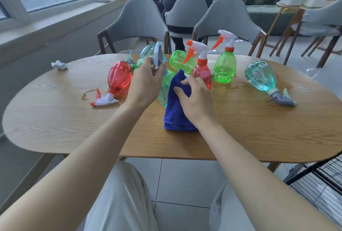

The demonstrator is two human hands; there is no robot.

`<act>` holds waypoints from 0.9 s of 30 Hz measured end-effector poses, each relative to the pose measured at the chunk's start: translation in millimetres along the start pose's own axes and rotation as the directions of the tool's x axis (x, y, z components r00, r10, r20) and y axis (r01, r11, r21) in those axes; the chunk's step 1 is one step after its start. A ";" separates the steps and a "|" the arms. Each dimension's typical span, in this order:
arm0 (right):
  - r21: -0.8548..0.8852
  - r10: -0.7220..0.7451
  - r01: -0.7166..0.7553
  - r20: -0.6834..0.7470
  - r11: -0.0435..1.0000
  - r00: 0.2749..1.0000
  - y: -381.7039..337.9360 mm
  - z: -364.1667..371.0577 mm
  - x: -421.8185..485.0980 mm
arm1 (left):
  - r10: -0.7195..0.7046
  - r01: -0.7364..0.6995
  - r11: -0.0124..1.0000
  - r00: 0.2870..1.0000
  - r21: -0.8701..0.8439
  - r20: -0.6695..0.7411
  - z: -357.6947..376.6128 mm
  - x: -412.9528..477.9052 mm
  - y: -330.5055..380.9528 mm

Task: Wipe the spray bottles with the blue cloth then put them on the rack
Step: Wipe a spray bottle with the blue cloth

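Centre of table congested; near strip and left end passable.

Both hands occupy the middle: the left hand (146, 86) grips the held teal bottle (163, 91) by its head, and the right hand (196, 99) holds the blue cloth (175, 114) against it. Directly behind, a lying green bottle (182, 61), an upright red bottle (202, 75) and an upright green bottle (224, 69) crowd together with narrow gaps. A lying red bottle (120, 77) blocks the left flank, a lying teal bottle (261, 76) the right. Open passage: between the upright green bottle and the lying teal bottle, along the table (240, 134) near strip, and around the crumpled paper (59, 65). The wire rack (318, 179) stands low at near right.
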State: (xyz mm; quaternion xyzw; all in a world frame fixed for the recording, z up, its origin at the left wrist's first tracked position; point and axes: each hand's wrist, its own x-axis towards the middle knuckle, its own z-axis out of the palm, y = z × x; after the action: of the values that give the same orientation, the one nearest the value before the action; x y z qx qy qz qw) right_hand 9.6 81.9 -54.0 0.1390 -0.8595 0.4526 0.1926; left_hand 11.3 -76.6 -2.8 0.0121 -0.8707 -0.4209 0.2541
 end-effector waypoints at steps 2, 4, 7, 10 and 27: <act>0.020 -0.089 0.090 -0.039 0.996 0.995 -12.7 5.4 0.7 | 0.005 -0.005 1.000 1.000 -0.005 0.002 -0.2 0.0 -0.4; 0.014 -0.142 0.142 -0.032 0.990 0.989 -19.0 11.8 1.3 | 0.010 -0.010 1.000 1.000 -0.001 -0.002 -0.7 -0.2 -1.6; 0.028 -0.068 0.068 0.018 0.997 0.997 -7.2 16.4 0.3 | -0.015 0.015 1.000 1.000 -0.008 0.003 -6.5 2.2 -5.5; 0.027 0.151 -0.153 0.059 0.988 0.987 12.8 15.8 1.6 | -0.053 0.053 0.998 0.999 -0.014 0.004 -12.3 4.5 -10.4; -0.018 0.169 -0.168 0.098 0.986 0.981 -0.6 14.5 15.1 | -0.130 0.129 0.982 0.992 -0.141 0.005 -21.4 -6.9 -16.0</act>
State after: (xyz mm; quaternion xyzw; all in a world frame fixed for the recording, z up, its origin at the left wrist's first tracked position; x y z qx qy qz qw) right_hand -6.5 68.5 -54.2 0.0870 -0.8788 0.4558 0.1112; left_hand 23.9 -100.9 -6.6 0.0515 -0.8356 -0.4970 0.2283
